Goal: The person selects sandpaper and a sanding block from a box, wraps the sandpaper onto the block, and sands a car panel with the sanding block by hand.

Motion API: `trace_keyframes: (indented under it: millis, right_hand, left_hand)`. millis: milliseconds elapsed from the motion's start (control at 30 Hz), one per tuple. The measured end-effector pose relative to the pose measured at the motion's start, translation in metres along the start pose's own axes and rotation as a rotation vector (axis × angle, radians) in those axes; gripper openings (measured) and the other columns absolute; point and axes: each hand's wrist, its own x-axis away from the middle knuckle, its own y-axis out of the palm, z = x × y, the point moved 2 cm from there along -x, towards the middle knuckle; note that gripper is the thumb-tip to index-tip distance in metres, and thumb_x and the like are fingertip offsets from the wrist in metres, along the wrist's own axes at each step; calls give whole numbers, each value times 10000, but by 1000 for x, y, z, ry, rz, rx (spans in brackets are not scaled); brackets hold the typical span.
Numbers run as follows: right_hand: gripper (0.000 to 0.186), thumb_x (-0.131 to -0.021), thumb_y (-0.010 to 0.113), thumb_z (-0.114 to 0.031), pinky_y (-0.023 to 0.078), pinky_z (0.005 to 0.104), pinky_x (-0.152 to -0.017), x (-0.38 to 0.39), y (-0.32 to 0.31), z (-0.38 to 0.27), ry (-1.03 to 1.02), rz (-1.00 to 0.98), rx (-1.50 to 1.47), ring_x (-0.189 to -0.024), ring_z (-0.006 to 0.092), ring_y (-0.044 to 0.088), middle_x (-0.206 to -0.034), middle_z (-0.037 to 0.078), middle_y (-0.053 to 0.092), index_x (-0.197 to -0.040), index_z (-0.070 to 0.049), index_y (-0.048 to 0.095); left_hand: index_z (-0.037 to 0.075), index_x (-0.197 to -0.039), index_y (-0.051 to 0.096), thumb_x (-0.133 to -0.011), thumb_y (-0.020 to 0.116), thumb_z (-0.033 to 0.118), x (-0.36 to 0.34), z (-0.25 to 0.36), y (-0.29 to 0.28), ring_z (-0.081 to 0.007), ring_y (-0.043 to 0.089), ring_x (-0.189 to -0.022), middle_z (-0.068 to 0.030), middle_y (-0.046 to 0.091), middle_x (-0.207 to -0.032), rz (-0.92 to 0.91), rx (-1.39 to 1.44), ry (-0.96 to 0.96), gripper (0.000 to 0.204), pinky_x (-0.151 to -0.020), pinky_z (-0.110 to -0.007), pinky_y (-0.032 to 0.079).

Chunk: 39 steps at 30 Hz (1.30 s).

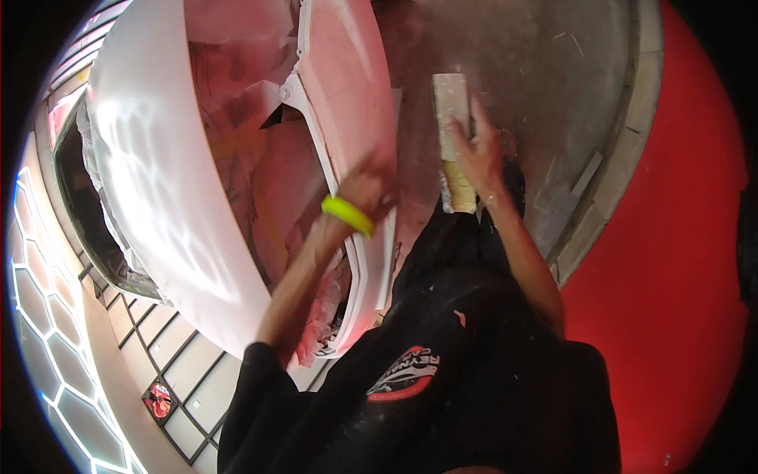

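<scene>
My right hand (480, 150) is closed on a long, pale sanding block (455, 188) with a worn yellowish lower end, holding it over my dark-clothed legs, to the right of the car body. My left hand (365, 188), with a yellow band on the wrist, is at the narrow white edge panel (348, 79) of the car body; its fingers are blurred by motion, so I cannot make out whether it grips anything. A large curved white panel (150, 158) fills the left side, with reddish-lit masking sheet (229, 95) between it and the edge panel.
A grey floor (545, 71) lies beyond my legs, bordered by pale edging (636, 95). A large red surface (663, 300) curves along the right. On the left are hexagonal light strips (51, 308) and a panelled grid (154, 347).
</scene>
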Motion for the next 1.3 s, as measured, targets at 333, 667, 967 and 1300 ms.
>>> trace_keyframes:
  millis: [333,667,967,1300]
  right_hand:
    - [740,-934,681,-245,571,496,-771,0,102,-25,-293,-4,84,-944,475,690,-1042,294,698,-1581,-91,354]
    - [726,-950,668,-186,566,476,-864,-19,111,-33,-302,-24,318,-1074,457,688,-1266,280,662,-1583,-42,342]
    - [704,-953,658,-201,567,488,-828,11,101,-26,-313,37,326,-958,457,711,-1205,321,665,-1573,-49,362]
    - [698,-961,647,-232,562,516,-807,43,103,35,-459,155,226,-958,491,691,-1089,286,707,-1573,-52,364]
  left_hand:
    - [-29,-1248,644,-909,804,258,39,-62,10,-228,687,-1042,-138,709,-1174,748,1247,-738,472,-907,-356,564]
    - [-9,-1440,490,-922,757,94,29,-48,59,-271,676,-1115,-155,653,-1286,671,1866,-372,592,-954,-415,571]
    - [-17,-1456,484,-932,745,101,32,-41,69,-267,645,-1178,-159,643,-1317,680,1798,-296,597,-1017,-408,525]
    - [-34,-1439,504,-921,771,124,31,-38,85,-261,672,-1141,-169,660,-1302,628,1861,-327,604,-998,-412,546]
